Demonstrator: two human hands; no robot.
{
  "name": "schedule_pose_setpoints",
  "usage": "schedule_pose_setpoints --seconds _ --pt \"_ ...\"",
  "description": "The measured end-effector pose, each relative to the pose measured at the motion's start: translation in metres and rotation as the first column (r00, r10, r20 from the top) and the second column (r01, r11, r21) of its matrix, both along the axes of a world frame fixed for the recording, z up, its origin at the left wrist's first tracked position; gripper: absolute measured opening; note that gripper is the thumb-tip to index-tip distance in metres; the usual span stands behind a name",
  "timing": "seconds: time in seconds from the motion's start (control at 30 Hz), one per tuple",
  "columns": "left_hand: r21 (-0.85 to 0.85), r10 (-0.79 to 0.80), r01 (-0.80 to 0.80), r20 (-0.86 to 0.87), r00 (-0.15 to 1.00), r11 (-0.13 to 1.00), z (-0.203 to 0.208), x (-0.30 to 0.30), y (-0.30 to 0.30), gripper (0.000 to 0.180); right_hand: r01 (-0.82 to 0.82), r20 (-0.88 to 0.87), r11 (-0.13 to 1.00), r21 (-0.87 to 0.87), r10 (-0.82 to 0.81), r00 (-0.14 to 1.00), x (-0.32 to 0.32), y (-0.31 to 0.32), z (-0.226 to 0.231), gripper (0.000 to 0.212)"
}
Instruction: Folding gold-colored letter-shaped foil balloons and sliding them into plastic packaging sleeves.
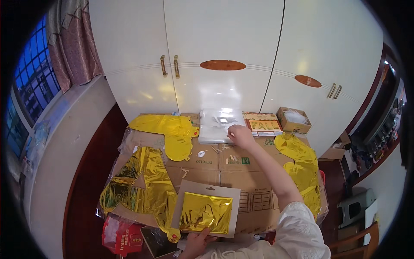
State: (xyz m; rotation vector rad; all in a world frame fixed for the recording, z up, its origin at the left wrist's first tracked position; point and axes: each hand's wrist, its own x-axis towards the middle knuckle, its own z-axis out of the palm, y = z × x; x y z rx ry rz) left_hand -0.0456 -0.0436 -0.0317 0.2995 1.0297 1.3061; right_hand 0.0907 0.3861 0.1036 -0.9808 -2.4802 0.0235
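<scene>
My left hand point(196, 244) grips the lower edge of a grey-brown backing card point(235, 203) near the table's front. A folded gold foil balloon point(206, 212) lies flat on that card. My right arm stretches across the table, and my right hand point(239, 135) is over the right edge of a stack of clear plastic bags point(211, 125). Its fingers are curled and pressed together at the stack; what lies between them is hidden. Flat gold foil balloons lie at the far left point(179, 144), the near left point(151, 172) and the right point(304, 166).
Flattened cardboard point(202, 172) covers the table, with small paper scraps point(233, 159) strewn about. Beside the bags lie printed orange cards point(264, 125) and a small cardboard box point(295, 125) holding clear plastic. White cupboard doors point(220, 34) rise behind. A red bag point(123, 237) stands below the left front corner.
</scene>
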Motion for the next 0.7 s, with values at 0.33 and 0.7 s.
schedule_pose_setpoints --seconds 0.33,0.7 --pt "-0.021 0.082 -0.086 -0.135 0.987 0.996 0.056 -0.009 -0.022 0.03 -0.167 0.295 0.961 0.22 0.098 0.951 0.055 -0.216 -0.07 0.032" --pt "-0.095 0.154 -0.178 -0.219 0.964 0.979 0.043 0.009 -0.013 0.027 -0.011 0.223 0.99 0.139 -0.021 0.974 0.067 -0.232 -0.076 0.022"
